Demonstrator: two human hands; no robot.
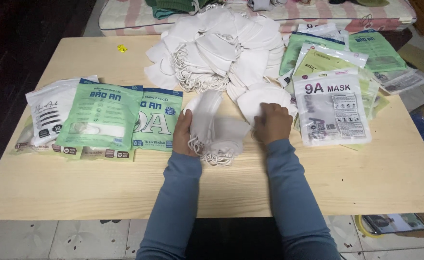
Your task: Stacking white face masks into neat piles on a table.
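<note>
My left hand (183, 135) grips a thick stack of white face masks (208, 120) held on edge just above the wooden table (356, 178), their ear loops hanging below. My right hand (272, 123) presses on a single white mask (260, 98) lying flat at the near edge of a big loose pile of white masks (221, 48). Another mask (229, 132) lies between my hands. Both arms wear blue sleeves.
Green mask pouches (101, 115) and a white pouch (46, 113) lie at the left. Several clear, white and green pouches (331, 106) are heaped at the right. A pink striped mattress (125, 17) lies behind the table. A small yellow scrap (121, 48) sits far left.
</note>
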